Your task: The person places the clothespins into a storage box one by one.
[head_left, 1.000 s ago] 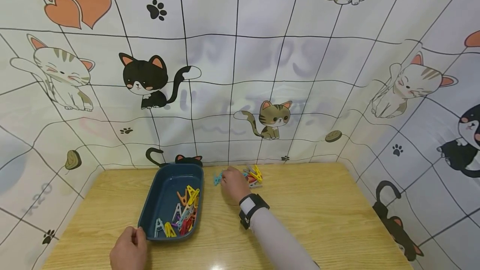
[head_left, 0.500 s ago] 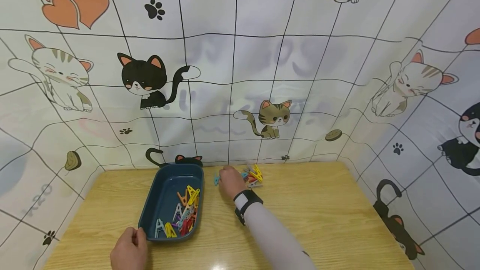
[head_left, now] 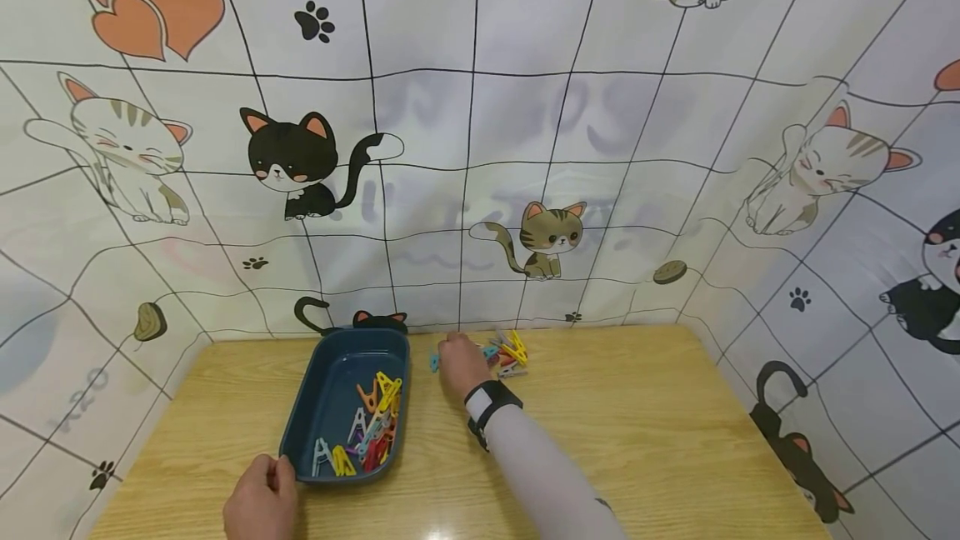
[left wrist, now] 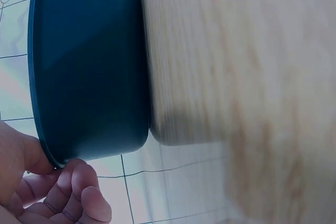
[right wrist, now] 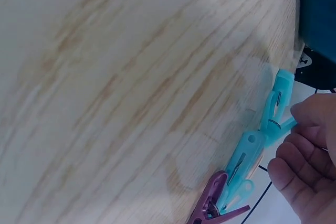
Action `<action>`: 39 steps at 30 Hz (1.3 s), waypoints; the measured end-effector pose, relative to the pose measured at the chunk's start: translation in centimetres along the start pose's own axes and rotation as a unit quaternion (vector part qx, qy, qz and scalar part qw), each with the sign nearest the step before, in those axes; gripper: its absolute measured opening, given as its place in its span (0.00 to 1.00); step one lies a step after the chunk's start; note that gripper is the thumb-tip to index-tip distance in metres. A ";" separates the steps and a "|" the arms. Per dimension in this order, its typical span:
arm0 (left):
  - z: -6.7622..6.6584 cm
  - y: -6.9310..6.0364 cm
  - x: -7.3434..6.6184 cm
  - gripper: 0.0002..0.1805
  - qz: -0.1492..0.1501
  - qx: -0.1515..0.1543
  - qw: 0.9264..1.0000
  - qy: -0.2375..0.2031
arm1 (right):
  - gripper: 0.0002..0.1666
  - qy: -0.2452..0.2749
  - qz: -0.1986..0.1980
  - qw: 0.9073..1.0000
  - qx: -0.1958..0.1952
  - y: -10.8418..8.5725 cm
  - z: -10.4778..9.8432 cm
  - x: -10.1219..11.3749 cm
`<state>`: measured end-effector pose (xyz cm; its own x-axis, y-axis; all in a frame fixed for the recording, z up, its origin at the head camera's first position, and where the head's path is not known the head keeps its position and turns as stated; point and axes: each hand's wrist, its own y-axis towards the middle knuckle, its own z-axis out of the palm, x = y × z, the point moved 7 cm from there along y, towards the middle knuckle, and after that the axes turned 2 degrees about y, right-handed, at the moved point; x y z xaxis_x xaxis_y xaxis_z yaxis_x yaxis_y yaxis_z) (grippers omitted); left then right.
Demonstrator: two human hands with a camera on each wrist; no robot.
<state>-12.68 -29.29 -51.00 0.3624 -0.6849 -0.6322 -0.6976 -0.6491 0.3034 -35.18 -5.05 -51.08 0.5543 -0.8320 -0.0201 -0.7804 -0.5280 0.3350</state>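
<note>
At the far edge of a wood-grained worktop (head_left: 637,432), a little right of a dark blue tray (head_left: 333,394), a person's right hand (head_left: 461,367) reaches down to a turquoise clothespin (right wrist: 278,98). The right wrist view shows its grip closed to a pinch, thumb and finger meeting at one handle of the clip; the other fingers are curled in. Just beside that clip, touching it, lies a second turquoise clothespin (right wrist: 243,163), and next to this a purple clothespin (right wrist: 210,203). To the right of the hand sits a small loose heap that includes a yellow clothespin (head_left: 515,346).

The left hand (head_left: 262,497) is at the tray's near left corner, its grip pinching the rim between thumb and fingers. The tray rests on the worktop and holds a scatter of clips along its right side and near end, among them an orange clothespin (head_left: 367,397) and a pale blue clothespin (head_left: 321,455).

A black strap (head_left: 492,407) circles the right wrist over a pale sleeve (head_left: 551,473). Behind everything hangs a white sheet (head_left: 427,32) printed with cats and grid lines.
</note>
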 end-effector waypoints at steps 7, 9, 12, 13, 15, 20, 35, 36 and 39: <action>0.0 -0.1 -0.1 0.15 0.001 -0.003 1.000 -0.001 | 0.04 -0.017 0.005 1.000 -0.011 -0.2 -0.3 -0.2; 0.0 -0.1 -0.1 0.15 0.002 -0.004 1.000 -0.001 | 0.04 -0.018 0.013 1.000 -0.013 -0.3 -0.4 -0.4; 0.1 -0.1 -0.1 0.15 0.002 -0.005 1.000 -0.002 | 0.03 -0.012 0.024 1.000 -0.014 -0.5 -0.8 -0.8; 0.1 -0.1 -0.1 0.14 0.002 -0.004 1.000 -0.002 | 0.03 -0.007 0.028 0.999 -0.014 -0.6 -0.9 -0.9; 0.1 -0.1 -0.1 0.14 -0.001 0.000 1.000 -0.002 | 0.04 0.011 0.041 0.999 -0.020 -0.7 -1.2 -1.3; 0.4 0.0 0.0 0.14 -0.012 0.021 1.000 -0.001 | 0.07 0.106 0.088 0.989 -0.045 -0.9 -1.5 -2.6; 0.3 0.0 0.1 0.15 -0.018 0.025 1.000 0.004 | 0.06 0.271 0.163 0.943 -0.101 -3.0 -2.7 -3.9; 0.2 0.0 0.1 0.15 -0.017 0.025 1.000 0.003 | 0.06 0.280 0.167 0.940 -0.100 -3.1 -2.7 -3.9; 0.2 0.0 0.0 0.15 -0.015 0.024 1.000 0.001 | 0.04 0.301 0.172 0.932 -0.104 -3.5 -2.9 -3.8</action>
<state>-12.80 -29.22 -51.12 0.3846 -0.6668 -0.6383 -0.7156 -0.6522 0.2500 -33.72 0.41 -49.41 0.3917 -0.6666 0.6342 -0.9039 -0.1502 0.4005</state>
